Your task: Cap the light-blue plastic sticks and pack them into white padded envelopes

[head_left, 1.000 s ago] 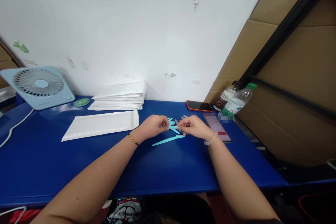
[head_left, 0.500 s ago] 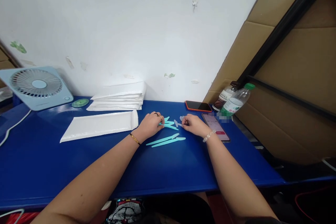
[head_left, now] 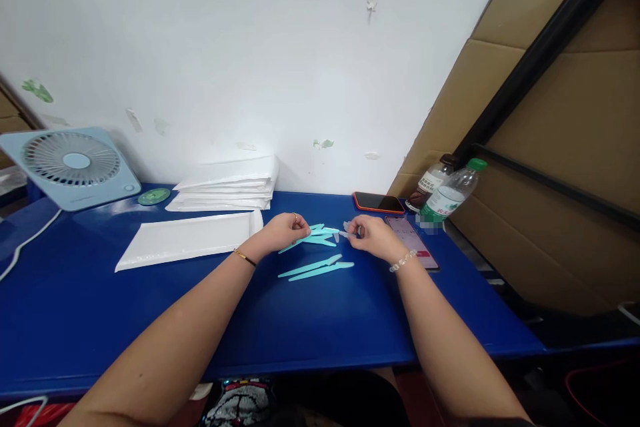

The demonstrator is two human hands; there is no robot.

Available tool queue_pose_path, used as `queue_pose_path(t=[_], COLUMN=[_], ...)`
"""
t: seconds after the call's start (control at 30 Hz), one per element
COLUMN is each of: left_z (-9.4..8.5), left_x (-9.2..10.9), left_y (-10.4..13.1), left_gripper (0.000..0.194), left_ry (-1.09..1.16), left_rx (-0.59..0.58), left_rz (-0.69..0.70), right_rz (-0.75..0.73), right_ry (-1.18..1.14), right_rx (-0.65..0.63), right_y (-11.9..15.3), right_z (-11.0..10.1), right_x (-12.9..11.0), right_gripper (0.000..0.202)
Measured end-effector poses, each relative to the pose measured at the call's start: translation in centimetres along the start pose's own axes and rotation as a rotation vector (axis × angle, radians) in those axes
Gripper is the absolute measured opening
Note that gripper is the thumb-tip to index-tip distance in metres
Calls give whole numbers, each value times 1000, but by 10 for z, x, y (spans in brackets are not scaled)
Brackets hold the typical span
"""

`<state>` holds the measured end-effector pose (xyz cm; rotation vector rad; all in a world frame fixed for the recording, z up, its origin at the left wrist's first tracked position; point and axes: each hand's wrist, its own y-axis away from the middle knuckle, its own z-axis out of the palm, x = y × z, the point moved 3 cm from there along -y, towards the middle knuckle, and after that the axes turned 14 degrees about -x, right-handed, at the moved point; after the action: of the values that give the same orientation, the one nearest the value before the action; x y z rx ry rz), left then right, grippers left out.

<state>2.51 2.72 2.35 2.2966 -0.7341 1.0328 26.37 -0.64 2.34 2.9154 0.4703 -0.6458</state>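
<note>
My left hand [head_left: 281, 233] pinches a slim turquoise eyebrow razor [head_left: 326, 231] by its handle, the blade end pointing right. Facing it, my right hand [head_left: 374, 238] pinches a small translucent blade cap [head_left: 346, 234] close to the razor's tip; whether the two touch I cannot tell. Several more turquoise razors [head_left: 321, 241] lie crossed under and beside my left fingers. Nearer to me, two razors [head_left: 320, 271] rest side by side on the blue table [head_left: 320, 327]. Other translucent caps are partly hidden behind my right fingers.
At left are a white padded mailer [head_left: 185, 240], a stack of mailers [head_left: 225, 187], a green disc [head_left: 154, 197] and a blue fan [head_left: 75, 163]. On the right stand two bottles [head_left: 445, 197], beside an orange-edged phone [head_left: 379, 203] and another phone [head_left: 423, 250].
My left hand has shifted slightly left and now lifts one razor off the others, pointing it at the right hand. My right hand has barely moved and still pinches a cap.
</note>
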Motion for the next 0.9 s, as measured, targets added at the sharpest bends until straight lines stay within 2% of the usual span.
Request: queue_pose_path(t=[0.4, 0.63, 0.7, 0.8, 0.87, 0.9], left_z=[-2, 1, 4, 9, 10, 9], left_x=[-2, 2, 3, 5, 6, 6], left_y=[5, 1, 1, 3, 4, 5], left_gripper=[30, 31, 31, 29, 25, 23], left_ry=[232, 260, 213, -26, -253, -360], left_rx=[-65, -114, -152, -170, -74, -3], left_rz=[-71, 40, 67, 62, 50, 42], right_rz=[-115, -201, -196, -189, -192, -189], right_ry=[-264, -479, -518, -525, -467, -418], right_rx=[127, -4, -65, -205, -308, -320], right_y=[1, 1, 2, 5, 6, 5], right_z=[-3, 4, 4, 5, 7, 7], right_x=[-8, -19, -20, -20, -19, -18], right_gripper=[14, 22, 26, 28, 26, 24])
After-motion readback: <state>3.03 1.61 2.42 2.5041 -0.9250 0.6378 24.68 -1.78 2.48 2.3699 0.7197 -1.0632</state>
